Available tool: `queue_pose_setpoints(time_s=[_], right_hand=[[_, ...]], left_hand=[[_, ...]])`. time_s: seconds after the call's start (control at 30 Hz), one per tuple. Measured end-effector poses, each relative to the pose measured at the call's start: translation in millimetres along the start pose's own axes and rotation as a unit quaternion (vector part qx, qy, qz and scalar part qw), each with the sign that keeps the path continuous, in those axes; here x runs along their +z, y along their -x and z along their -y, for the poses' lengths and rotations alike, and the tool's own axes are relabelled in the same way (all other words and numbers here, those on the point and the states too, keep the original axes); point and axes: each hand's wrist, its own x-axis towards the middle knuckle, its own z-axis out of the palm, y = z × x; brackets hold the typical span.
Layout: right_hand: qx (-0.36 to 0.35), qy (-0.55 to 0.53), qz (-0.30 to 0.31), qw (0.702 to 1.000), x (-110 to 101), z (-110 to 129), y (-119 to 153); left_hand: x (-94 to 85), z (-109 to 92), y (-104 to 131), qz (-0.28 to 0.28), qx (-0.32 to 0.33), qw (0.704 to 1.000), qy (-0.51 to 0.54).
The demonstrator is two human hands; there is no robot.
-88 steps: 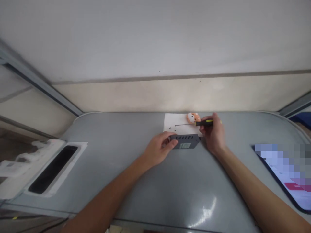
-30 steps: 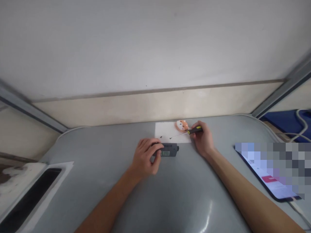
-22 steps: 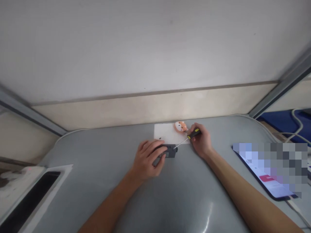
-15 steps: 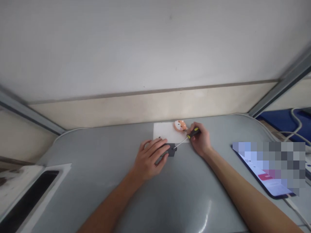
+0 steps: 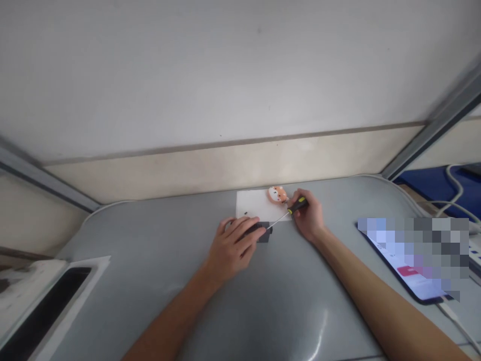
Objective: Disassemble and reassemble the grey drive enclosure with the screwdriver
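My left hand [image 5: 235,245] is wrapped over a small dark grey box-shaped device [image 5: 264,236] on the table, covering its left part. In my right hand [image 5: 308,215] is a screwdriver [image 5: 298,204] with a black and yellow-green handle. Its thin shaft slants down to the left, and the tip is at the device, close to my left index fingertip. Behind the device lies a white sheet of paper [image 5: 250,201] with a tiny dark piece [image 5: 245,213] on it. An orange and white animal-faced item [image 5: 277,194] rests on the paper beside my right hand.
A phone [image 5: 408,268] with a lit, partly pixelated screen and a white cable [image 5: 460,323] lies on the grey table [image 5: 158,240] at the right. At the left are a black flat object [image 5: 48,308] and white paper. A wall [image 5: 225,168] rises behind the table.
My left index finger has stretched further right over the device, toward the screwdriver tip. The thumb has drawn in. My right hand has hardly moved, and the camera view has shifted slightly.
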Motion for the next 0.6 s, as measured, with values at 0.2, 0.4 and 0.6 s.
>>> queue_pose_setpoints(time_s=[0.2,0.4,0.6], right_hand=[[-0.029,0.002,-0.031,0.999,-2,-6,-5],[-0.048,0.204,-0.017,0.978,-1,-19,0],[-0.042,0.278,0.053,0.958,0,-16,6]], left_hand=[[1.8,2,3,0.031,0.015,0.999,-0.004],[4.2,-12,2,0.035,0.061,0.997,0.034],[-0.5,-15,1,-0.025,0.026,0.992,0.123]])
